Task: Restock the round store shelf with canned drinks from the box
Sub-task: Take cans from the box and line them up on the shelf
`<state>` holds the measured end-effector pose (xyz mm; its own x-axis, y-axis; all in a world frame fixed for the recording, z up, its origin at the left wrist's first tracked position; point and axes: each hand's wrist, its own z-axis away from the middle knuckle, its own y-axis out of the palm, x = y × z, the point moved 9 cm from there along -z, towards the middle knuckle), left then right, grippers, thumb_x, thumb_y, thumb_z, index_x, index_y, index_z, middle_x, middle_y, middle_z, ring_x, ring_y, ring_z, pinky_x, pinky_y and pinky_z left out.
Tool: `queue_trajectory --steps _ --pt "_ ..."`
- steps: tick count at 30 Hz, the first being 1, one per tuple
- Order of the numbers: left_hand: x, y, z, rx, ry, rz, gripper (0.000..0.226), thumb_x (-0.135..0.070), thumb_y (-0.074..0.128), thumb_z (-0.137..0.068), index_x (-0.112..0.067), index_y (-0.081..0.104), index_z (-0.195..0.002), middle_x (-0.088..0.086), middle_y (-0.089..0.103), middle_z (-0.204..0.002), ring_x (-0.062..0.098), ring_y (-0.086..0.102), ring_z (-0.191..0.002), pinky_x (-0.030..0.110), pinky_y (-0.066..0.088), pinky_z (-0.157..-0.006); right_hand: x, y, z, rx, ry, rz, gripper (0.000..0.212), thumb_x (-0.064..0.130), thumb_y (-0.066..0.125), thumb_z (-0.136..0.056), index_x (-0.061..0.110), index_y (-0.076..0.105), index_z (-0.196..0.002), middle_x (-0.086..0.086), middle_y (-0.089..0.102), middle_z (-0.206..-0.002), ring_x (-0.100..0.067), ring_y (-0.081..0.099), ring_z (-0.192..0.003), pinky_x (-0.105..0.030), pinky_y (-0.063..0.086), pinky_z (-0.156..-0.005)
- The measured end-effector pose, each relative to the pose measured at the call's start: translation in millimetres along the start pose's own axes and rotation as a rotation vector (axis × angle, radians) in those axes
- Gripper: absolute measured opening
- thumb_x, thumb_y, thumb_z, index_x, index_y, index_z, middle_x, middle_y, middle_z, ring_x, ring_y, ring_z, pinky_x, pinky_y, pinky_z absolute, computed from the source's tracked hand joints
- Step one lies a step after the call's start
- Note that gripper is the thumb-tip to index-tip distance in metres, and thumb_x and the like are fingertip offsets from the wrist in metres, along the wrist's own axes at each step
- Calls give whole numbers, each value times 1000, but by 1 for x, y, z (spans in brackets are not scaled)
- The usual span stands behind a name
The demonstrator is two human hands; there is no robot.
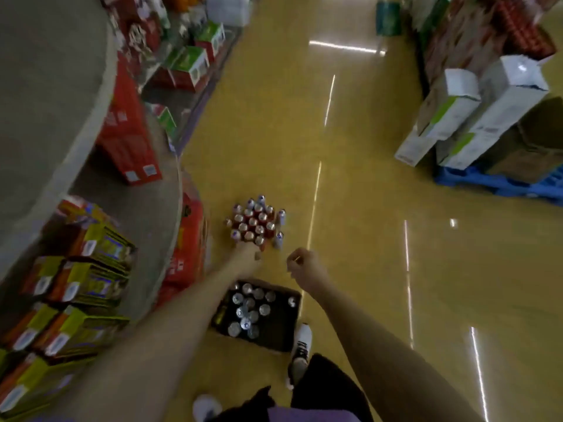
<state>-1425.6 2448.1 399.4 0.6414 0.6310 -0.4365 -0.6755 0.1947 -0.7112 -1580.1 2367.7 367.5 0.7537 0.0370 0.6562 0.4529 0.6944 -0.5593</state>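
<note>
Our left hand (247, 253) reaches the cans (255, 223) beyond the box (259, 315) — grip unclear — while our right hand (300, 264) curls on nothing, waiting.

Yellow glossy floor (350, 208) shows streaks of reflected ceiling light. Blue pallet (493, 182) at right carries white-and-green cartons (475, 126) and a brown cardboard box (530, 147). Far left, straight shelving holds green-topped red boxes (190, 67). Shrink-wrapped red packs (524, 28) stacked at upper right. White sneaker (301, 350) on floor.
</note>
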Motion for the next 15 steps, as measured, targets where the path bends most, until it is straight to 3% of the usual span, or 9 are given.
queue_trajectory --steps 3,5,9,12,15 --pt "15 48 -27 13 -154 126 17 -15 56 -87 -16 54 -70 1 54 -70 23 57 -75 33 42 -64 -56 5 -21 61 75 5 4 21 56 -84 23 59 -84 -7 64 -78 -29 64 -77 -42 53 -70" --pt "35 81 -40 23 -241 195 23 -23 56 -84 -18 51 -62 1 56 -65 26 60 -71 33 47 -63 -88 15 -29 116 115 20 4 17 56 -88 17 60 -89 -8 61 -79 -30 61 -77 -40 51 -69" --pt "54 135 -57 99 -334 240 28 -22 49 -86 -18 47 -58 5 52 -60 28 54 -60 28 39 -53 -136 36 -45 185 193 -28 9 21 54 -95 15 59 -93 -6 58 -75 -25 55 -69 -30 40 -56" --pt "75 170 -69 106 -417 292 24 -21 51 -92 -15 53 -70 9 55 -71 37 58 -74 36 42 -61 -170 56 -58 198 252 -55 13 14 52 -92 13 62 -100 -5 60 -79 -23 56 -73 -27 39 -61" --pt "102 221 -90 136 -505 331 15 -25 52 -96 -17 61 -87 5 63 -93 28 59 -89 42 52 -81 -213 91 -78 222 329 -70 15 14 54 -88 11 62 -100 -3 62 -80 -27 60 -82 -28 43 -66"
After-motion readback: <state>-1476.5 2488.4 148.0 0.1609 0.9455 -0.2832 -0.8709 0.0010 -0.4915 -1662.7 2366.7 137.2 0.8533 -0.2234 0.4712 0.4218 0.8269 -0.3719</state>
